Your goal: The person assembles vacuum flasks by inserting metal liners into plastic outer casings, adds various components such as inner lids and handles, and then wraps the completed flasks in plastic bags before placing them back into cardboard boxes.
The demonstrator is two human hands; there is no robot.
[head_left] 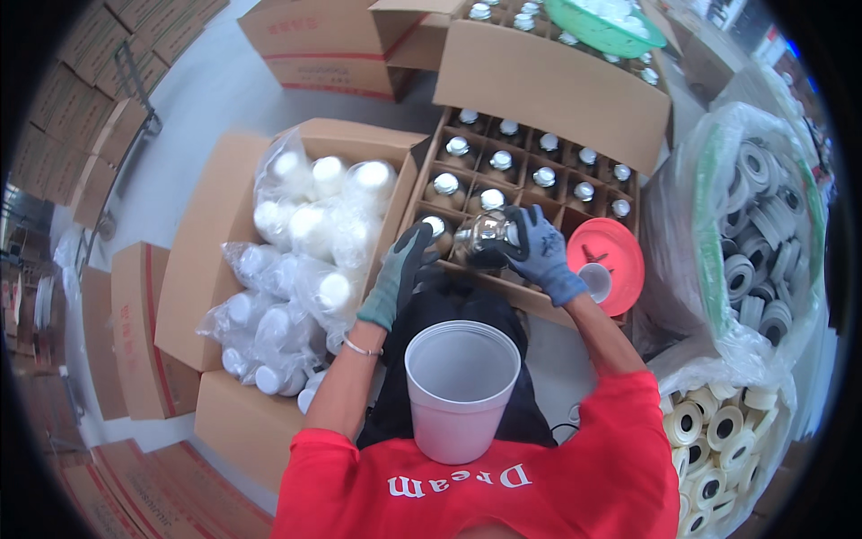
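My right hand [542,255], in a blue-grey glove with dark fingers, is wrapped round the narrow end of a shiny silvery bottle [479,236]. It lies tilted over the near edge of a divided carton [530,294]. My left hand [400,277], in a green-grey glove, has its fingers stretched out and its thumb apart. Those fingers are beside a silver-topped bottle [435,225] in the near left compartment; whether they touch it I cannot tell. More silver-topped bottles [501,161] stand upright in the carton. A pale plastic bucket [462,377] sits upright at my lap.
A round red tray [623,244] with a small translucent cup [594,281] lies at the carton's right corner. At left, an open box [211,234] holds bagged white plastic parts [310,229]. Bags of grey rings [759,235] and cream rings [718,440] crowd the right.
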